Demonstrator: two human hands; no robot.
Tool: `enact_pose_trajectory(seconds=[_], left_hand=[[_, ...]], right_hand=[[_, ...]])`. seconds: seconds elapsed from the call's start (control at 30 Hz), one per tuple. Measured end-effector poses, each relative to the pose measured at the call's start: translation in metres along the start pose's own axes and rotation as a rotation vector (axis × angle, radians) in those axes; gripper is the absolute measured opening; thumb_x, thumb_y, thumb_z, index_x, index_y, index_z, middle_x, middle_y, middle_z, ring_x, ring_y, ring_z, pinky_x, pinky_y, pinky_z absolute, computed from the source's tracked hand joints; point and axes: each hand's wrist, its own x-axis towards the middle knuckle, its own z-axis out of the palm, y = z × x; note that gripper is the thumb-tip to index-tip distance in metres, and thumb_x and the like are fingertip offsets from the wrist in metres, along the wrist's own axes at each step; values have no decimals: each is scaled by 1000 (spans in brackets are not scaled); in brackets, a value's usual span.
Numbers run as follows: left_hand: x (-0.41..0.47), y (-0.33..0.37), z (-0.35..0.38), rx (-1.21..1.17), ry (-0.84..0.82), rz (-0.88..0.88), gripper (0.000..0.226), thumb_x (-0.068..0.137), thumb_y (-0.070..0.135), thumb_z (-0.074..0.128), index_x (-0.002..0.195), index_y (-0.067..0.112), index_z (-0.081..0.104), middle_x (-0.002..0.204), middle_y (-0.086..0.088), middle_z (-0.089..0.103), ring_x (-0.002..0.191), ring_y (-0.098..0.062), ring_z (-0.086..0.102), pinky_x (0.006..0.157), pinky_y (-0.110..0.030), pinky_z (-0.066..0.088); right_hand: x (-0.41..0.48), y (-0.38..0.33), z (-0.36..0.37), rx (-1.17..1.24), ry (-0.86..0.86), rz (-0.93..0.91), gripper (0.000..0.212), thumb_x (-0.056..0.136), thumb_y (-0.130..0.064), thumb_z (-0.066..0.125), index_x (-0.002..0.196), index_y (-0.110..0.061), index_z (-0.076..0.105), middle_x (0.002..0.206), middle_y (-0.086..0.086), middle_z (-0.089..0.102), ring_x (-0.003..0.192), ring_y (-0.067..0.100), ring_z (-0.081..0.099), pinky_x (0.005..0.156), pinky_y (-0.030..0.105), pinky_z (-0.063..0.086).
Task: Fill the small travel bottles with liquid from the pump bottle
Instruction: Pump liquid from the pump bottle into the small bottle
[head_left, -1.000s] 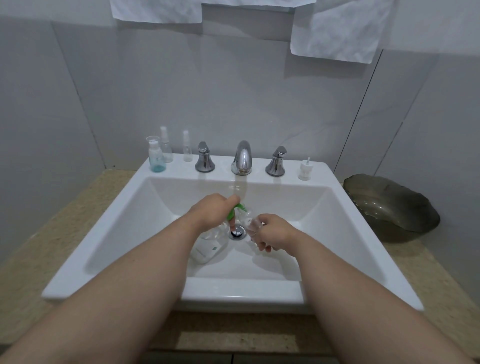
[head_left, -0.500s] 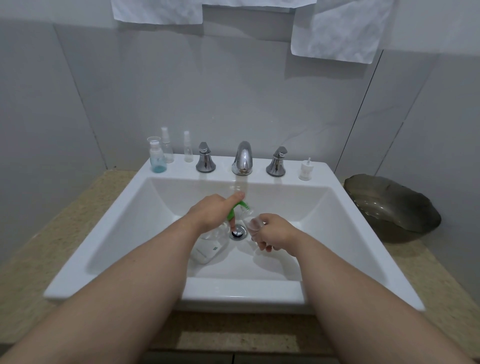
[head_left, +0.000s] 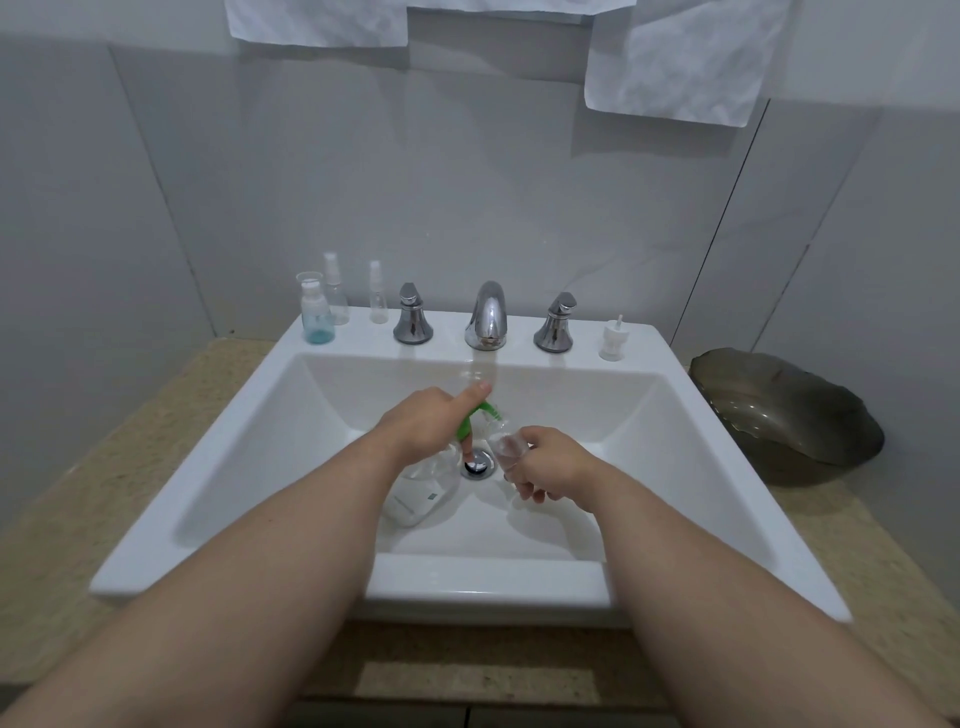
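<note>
At eleven o'clock on the sink (head_left: 519, 582) rim stand three spare travel bottles (head_left: 336, 306); in the basin the left hand (head_left: 426, 423) closes its grip around the tilted pump bottle (head_left: 421, 493), index finger over the green pump (head_left: 470, 421); at its three o'clock the right hand (head_left: 553, 467) has its grip pinching a clear travel bottle (head_left: 506, 444) just beside the nozzle.

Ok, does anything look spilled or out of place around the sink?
No spill shows. The pump bottle leans sideways in the left hand over the sink, and a white pump top stands alone on the ledge's right end.
</note>
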Motion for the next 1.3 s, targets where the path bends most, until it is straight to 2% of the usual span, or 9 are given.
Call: enact_pose_trajectory(seconds=[0.13,0.27,0.47,0.67,0.8,1.03,1.17,1.3], left_hand=[[-3,1,-2,14,3,-4,93,86,90,23,58,19,78,81,-1,67,85,-24,63,101,-46,49],[-3,0,0,13,2,-4,87,87,86,29,58,20,78,90,0,72,92,-24,65,104,-47,47],[1,1,2,-27,11,-16,82,77,83,30,56,19,77,85,1,75,90,-25,66,103,-47,48],[3,2,2,-43,0,-15,71,80,68,33,55,16,75,70,1,72,78,-26,61,96,-46,53],[4,-1,1,-30,-35,-28,65,82,57,33,58,16,77,69,1,75,73,-25,53,92,-47,53],[0,0,-1,-21,7,-11,85,78,86,27,57,20,77,84,-2,73,86,-25,64,98,-45,49],[0,0,0,-7,9,-14,85,78,86,27,56,20,77,86,-1,74,90,-25,65,102,-47,48],[2,-1,2,-16,8,-20,83,76,84,28,56,19,77,82,0,74,89,-25,66,101,-48,50]], right_hand=[[3,2,1,-12,10,19,18,80,-12,59,96,-19,59,63,3,64,55,19,54,52,26,33],[4,2,1,-12,14,16,20,78,-9,57,95,-20,60,64,4,65,56,20,54,51,26,32],[3,3,0,-7,4,-6,15,80,-17,57,95,-19,58,64,3,65,58,21,54,55,29,33],[2,2,1,-23,6,-1,10,83,-18,57,93,-18,58,62,2,64,55,18,53,53,28,32],[0,0,1,-27,-2,-4,10,82,-21,59,92,-19,59,61,1,64,55,18,52,53,27,32],[-2,-1,0,2,-3,-5,20,76,-26,59,94,-18,58,63,1,63,58,20,53,55,29,33],[-3,-1,1,8,4,-19,32,74,-37,56,97,-16,59,62,0,64,59,20,53,55,29,33],[-1,0,1,8,5,-17,23,83,-35,59,96,-16,59,63,0,64,59,20,53,55,29,33]])
